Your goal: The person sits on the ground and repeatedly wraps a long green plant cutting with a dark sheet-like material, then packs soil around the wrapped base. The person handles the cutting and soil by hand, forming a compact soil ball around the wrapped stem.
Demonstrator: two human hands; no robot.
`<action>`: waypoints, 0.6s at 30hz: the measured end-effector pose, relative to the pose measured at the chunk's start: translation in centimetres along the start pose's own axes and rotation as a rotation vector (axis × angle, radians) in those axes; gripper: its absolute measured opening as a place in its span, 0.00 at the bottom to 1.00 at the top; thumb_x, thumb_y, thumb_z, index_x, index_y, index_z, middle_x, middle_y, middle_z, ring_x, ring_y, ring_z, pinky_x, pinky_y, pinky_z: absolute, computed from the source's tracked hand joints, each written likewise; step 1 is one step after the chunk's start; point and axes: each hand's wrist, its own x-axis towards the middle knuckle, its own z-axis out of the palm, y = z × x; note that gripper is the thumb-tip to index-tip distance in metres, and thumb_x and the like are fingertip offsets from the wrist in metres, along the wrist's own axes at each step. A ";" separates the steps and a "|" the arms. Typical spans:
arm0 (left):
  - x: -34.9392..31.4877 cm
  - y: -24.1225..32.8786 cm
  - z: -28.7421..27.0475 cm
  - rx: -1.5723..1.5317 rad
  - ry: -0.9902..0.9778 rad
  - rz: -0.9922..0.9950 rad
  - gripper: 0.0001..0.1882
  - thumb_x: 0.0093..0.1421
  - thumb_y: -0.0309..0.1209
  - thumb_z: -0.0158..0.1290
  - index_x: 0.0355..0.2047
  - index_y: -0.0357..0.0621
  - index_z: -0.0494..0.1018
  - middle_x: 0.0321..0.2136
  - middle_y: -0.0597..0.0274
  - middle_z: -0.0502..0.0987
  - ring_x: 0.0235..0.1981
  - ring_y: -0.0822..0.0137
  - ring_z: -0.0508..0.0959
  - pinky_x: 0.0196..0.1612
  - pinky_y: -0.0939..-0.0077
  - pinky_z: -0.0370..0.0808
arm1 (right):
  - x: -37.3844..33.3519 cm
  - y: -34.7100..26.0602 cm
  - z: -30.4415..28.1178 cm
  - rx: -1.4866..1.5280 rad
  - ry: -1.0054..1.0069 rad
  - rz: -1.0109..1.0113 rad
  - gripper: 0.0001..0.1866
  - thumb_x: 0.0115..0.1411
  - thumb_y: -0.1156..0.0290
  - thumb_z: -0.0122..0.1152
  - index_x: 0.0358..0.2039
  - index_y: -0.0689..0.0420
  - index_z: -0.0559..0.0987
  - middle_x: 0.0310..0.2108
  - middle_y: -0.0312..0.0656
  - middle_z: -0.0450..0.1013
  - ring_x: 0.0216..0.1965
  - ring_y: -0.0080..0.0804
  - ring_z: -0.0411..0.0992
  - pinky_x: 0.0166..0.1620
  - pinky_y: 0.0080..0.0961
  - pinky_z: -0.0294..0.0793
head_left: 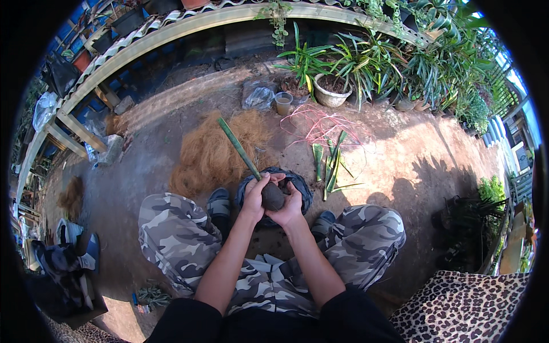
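Note:
Between my knees, a dark ball of soil is cupped in both hands. A long, stiff green leaf, like a snake plant cutting, rises from the ball and tilts up to the left. My left hand wraps the ball's left side, its thumb near the leaf's base. From the right and below, my right hand supports the ball, fingers curled round it. Just beneath and behind the hands sits a dark plastic bag; its contents are mostly hidden by my hands.
A heap of brown coconut fibre lies ahead to the left. Several cut green leaves and tangled pink string are on the ground ahead right. Farther off stand a plastic cup, a clear bag and a potted plant.

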 end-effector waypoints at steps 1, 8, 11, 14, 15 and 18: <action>0.0 0.0 -0.2 -0.065 -0.036 0.020 0.16 0.69 0.40 0.47 0.29 0.42 0.68 0.32 0.54 0.76 0.40 0.58 0.78 0.47 0.61 0.76 | 0.1 0.3 0.1 -0.032 0.049 -0.013 0.38 0.65 0.35 0.33 0.54 0.58 0.70 0.54 0.45 0.71 0.57 0.45 0.68 0.61 0.43 0.64; 0.8 -1.5 -2.2 -0.256 0.092 -0.113 0.19 0.69 0.45 0.46 0.25 0.46 0.65 0.24 0.60 0.71 0.29 0.61 0.76 0.37 0.65 0.74 | 1.1 2.9 -0.3 -0.714 -0.067 -0.940 0.38 0.71 0.43 0.27 0.69 0.59 0.51 0.71 0.47 0.47 0.73 0.36 0.41 0.70 0.34 0.39; 0.6 -1.7 -2.0 0.046 0.115 -0.110 0.20 0.69 0.44 0.47 0.24 0.46 0.65 0.22 0.61 0.71 0.29 0.62 0.76 0.38 0.67 0.74 | 1.5 2.8 -0.6 -0.634 -0.019 -0.875 0.39 0.71 0.43 0.29 0.68 0.64 0.53 0.69 0.51 0.50 0.71 0.37 0.46 0.69 0.32 0.44; 0.3 -1.2 -1.0 0.057 0.126 -0.104 0.18 0.68 0.42 0.48 0.25 0.44 0.67 0.25 0.58 0.74 0.29 0.63 0.77 0.38 0.70 0.75 | 1.4 1.6 -0.8 -0.449 0.126 -0.597 0.39 0.69 0.40 0.35 0.61 0.66 0.63 0.63 0.52 0.60 0.65 0.40 0.58 0.66 0.35 0.54; 0.1 -1.1 -0.5 0.049 0.140 -0.112 0.17 0.68 0.41 0.49 0.26 0.44 0.68 0.26 0.57 0.76 0.29 0.63 0.78 0.37 0.71 0.75 | 1.3 0.9 -0.8 -0.296 0.068 -0.465 0.39 0.68 0.39 0.35 0.58 0.65 0.66 0.61 0.51 0.63 0.63 0.41 0.61 0.65 0.36 0.57; -0.3 -0.8 0.6 0.069 0.059 0.012 0.16 0.68 0.41 0.49 0.28 0.42 0.70 0.26 0.57 0.75 0.30 0.62 0.77 0.41 0.68 0.75 | 0.7 -0.7 -0.8 0.003 0.017 -0.115 0.37 0.65 0.34 0.37 0.45 0.60 0.72 0.49 0.49 0.72 0.54 0.43 0.70 0.59 0.43 0.67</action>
